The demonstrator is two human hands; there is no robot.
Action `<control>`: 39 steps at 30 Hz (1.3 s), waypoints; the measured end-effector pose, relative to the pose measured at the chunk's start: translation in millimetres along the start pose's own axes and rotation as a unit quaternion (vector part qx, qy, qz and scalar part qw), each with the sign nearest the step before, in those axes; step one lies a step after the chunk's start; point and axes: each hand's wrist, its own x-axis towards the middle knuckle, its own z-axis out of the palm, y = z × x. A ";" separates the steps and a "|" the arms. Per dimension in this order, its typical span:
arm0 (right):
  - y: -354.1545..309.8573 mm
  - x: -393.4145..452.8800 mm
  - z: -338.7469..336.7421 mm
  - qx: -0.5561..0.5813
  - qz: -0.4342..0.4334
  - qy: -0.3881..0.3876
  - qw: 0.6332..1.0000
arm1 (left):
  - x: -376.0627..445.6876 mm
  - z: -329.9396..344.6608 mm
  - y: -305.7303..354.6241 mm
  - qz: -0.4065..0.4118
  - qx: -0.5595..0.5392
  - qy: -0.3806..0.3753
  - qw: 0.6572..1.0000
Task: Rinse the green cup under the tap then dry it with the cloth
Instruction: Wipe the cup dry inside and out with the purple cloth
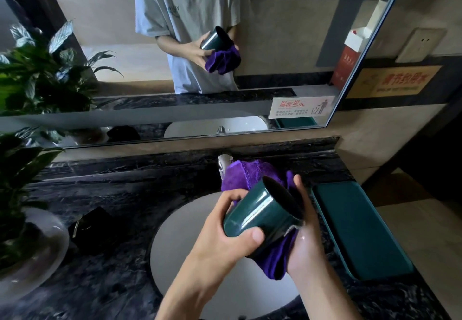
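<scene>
The dark green cup lies tilted on its side above the white sink, its mouth facing up and right. My left hand wraps around the cup's base, thumb across the front. My right hand holds the purple cloth against the cup's rim and underside; the cloth bunches behind the cup and hangs below it. The chrome tap stands just behind the cloth, with no water visible.
A flat green tray lies on the dark marble counter to the right. A potted plant in a glass bowl stands at left, with a small black object beside it. A mirror fills the wall behind.
</scene>
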 end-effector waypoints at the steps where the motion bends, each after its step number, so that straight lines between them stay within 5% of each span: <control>1: -1.9 -0.5 4.6 -0.001 0.005 0.012 1.000 | 0.6 0.8 -3.3 0.010 0.000 0.015 1.000; 5: -0.8 3.8 16.0 -0.141 -0.121 0.117 0.976 | 2.8 9.6 -15.4 0.012 -0.074 0.097 0.992; 11: 2.3 -11.0 19.2 -0.378 -0.307 0.021 0.873 | 3.0 20.8 -23.3 0.046 -0.100 0.209 0.972; 13: 3.6 -13.5 15.2 -0.405 -0.294 -0.039 0.865 | 5.2 19.8 -22.1 0.068 -0.101 0.239 0.963; 16: 6.2 -11.5 11.1 -0.355 -0.193 -0.057 0.913 | 6.4 21.6 -18.1 0.064 -0.081 0.251 0.962; 20: 0.5 -3.0 8.7 -0.258 -0.154 -0.020 0.953 | 6.8 23.0 -8.9 0.051 -0.240 0.187 0.951; 23: -7.2 0.3 2.5 -0.186 -0.151 -0.014 0.971 | 5.0 20.3 -5.4 0.040 -0.254 0.128 0.958; 27: -10.3 -2.2 -4.5 -0.232 -0.132 -0.041 0.963 | 2.5 11.7 -11.2 0.032 -0.188 0.121 0.974; 32: -6.6 -4.6 -8.9 -0.280 -0.117 -0.018 0.953 | 1.5 16.7 -11.9 0.081 0.037 0.154 0.984; 39: -5.1 -5.7 -6.2 -0.385 -0.203 -0.002 0.900 | -2.3 32.0 -1.0 0.130 0.059 0.172 0.975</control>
